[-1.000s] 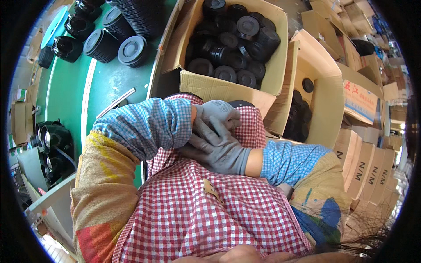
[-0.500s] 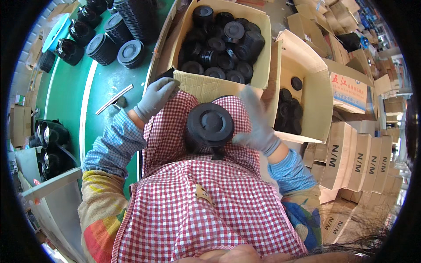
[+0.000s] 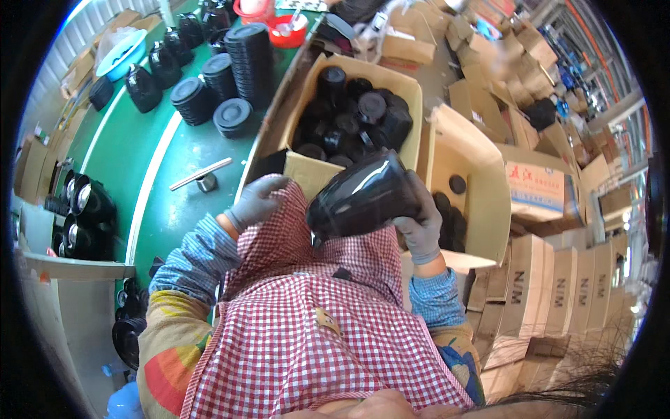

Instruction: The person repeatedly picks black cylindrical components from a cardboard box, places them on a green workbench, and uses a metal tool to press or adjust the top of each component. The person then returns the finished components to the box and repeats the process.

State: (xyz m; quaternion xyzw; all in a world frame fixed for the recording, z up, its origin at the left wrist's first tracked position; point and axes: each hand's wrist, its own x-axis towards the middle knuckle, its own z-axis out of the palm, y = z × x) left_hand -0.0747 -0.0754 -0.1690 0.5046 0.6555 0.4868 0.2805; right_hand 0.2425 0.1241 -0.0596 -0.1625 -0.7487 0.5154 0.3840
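Observation:
My right hand point(image 3: 423, 227), in a grey glove, grips a glossy black vessel point(image 3: 359, 199) by its right end. The vessel lies tilted on its side above my lap, with a small dark piece hanging at its lower left end. Its exact kind is hard to make out. My left hand point(image 3: 257, 204), also gloved, hovers over my left thigh with its fingers apart and loosely bent, holding nothing. A T-shaped metal tool point(image 3: 202, 176) rests on the green table point(image 3: 164, 223) beyond that hand.
Ahead, a cardboard box point(image 3: 315, 167) holds many black round parts; a second box point(image 3: 481, 202), to its right, has several black caps. Stacked black discs point(image 3: 249, 63) and glossy black vessels point(image 3: 143, 89) stand on the table. Cartons point(image 3: 527, 272) line the right side.
The black vessel, upright between my knees before, has been taken by my right hand, lifted and tipped onto its side. My view has shifted, showing more of the far table.

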